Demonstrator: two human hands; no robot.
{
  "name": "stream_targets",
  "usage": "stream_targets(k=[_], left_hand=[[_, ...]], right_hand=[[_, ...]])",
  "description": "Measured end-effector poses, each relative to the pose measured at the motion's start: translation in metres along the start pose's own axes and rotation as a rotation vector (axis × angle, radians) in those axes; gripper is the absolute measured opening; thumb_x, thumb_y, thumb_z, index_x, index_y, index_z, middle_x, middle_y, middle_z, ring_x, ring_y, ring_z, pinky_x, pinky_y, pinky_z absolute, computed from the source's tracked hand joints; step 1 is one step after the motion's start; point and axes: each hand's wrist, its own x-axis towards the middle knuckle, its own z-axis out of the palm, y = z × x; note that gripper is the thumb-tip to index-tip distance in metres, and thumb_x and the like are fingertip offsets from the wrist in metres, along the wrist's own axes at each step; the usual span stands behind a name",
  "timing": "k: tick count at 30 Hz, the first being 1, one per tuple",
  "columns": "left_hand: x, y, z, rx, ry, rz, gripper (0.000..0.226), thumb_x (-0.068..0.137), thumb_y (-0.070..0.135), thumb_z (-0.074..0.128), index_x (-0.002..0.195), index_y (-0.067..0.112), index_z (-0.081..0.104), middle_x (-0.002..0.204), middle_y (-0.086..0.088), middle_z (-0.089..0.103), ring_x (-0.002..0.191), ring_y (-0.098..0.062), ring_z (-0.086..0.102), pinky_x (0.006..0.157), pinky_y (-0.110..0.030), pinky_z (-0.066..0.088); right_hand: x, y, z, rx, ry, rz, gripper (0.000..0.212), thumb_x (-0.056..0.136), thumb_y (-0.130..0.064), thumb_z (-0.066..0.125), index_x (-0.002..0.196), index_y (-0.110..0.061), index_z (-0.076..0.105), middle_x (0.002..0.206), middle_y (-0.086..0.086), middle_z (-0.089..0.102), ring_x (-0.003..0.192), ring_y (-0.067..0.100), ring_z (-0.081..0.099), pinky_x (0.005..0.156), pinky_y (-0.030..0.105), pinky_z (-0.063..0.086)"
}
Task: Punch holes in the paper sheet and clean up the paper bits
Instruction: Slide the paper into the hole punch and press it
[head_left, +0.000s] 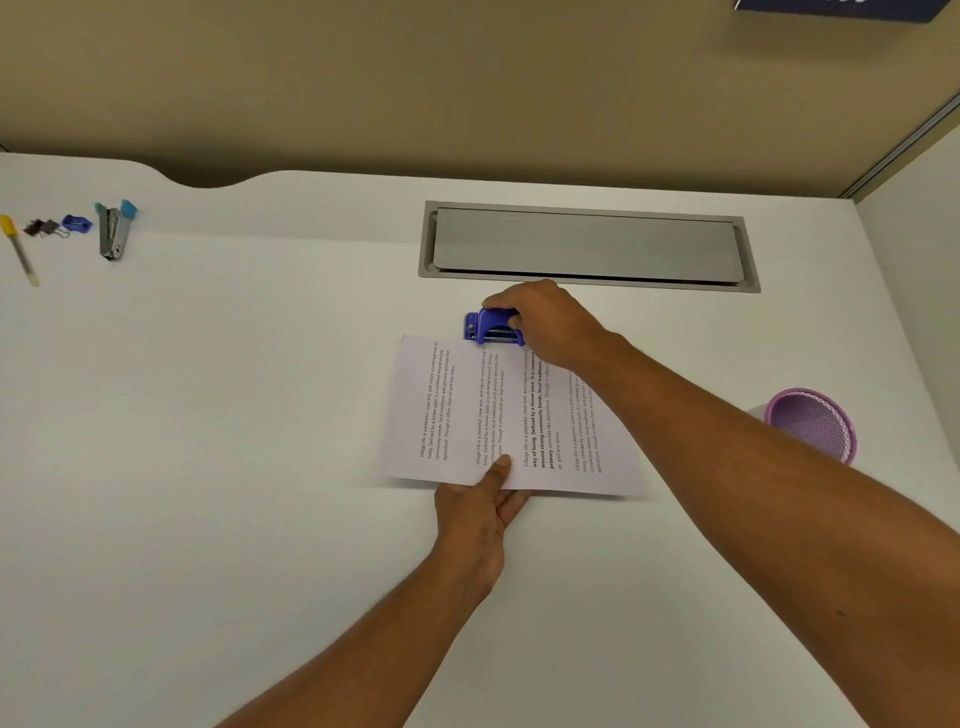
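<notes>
While R hand (545, 322) grips punch (491, 327) | sheet (498, 415) far edge inside | L hand (480, 512) pinches near edge

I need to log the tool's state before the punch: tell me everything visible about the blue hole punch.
The hole punch is small, blue to purple, and looks like plastic with a dark slot along its near side. It sits on the white desk, at the far edge of the printed paper sheet, just in front of the grey cable hatch. The right hand grips it from above, hiding its right end. Whether the sheet's edge is inside the slot cannot be told.
</notes>
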Motion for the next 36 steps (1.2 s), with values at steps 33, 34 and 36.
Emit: stream_targets(k=[33,34,36], left_hand=[[0.014,0.001,0.023,-0.011,0.087,-0.019,0.062,0.094,-0.008,0.072,0.148,0.018,0.057,0.126,-0.009,0.077,0.110,-0.030,0.078,0.080,-0.040,0.068],[0.014,0.001,0.023,-0.010,0.088,-0.018,0.062,0.094,-0.008,0.072,0.148,0.018,0.057,0.127,-0.009,0.077,0.110,-0.030,0.077,0.080,-0.041,0.068],[0.014,0.001,0.023,-0.009,0.090,-0.016,0.062,0.094,-0.008,0.071,0.148,0.019,0.057,0.127,-0.008,0.077,0.110,-0.030,0.078,0.080,-0.041,0.068]], right_hand=[[0.000,0.006,0.007,0.023,0.064,-0.001,0.046,0.103,-0.006,0.057,0.145,-0.023,0.060,0.146,0.010,0.062,0.128,0.031,0.060,0.110,0.040,0.048],[0.001,0.006,0.007,0.028,0.068,0.000,0.045,0.103,-0.006,0.057,0.145,-0.023,0.060,0.145,0.009,0.062,0.127,0.031,0.060,0.109,0.039,0.048],[0.001,0.007,0.009,0.036,0.071,0.000,0.045,0.103,-0.006,0.057,0.144,-0.023,0.061,0.144,0.010,0.063,0.126,0.031,0.061,0.108,0.038,0.048]])
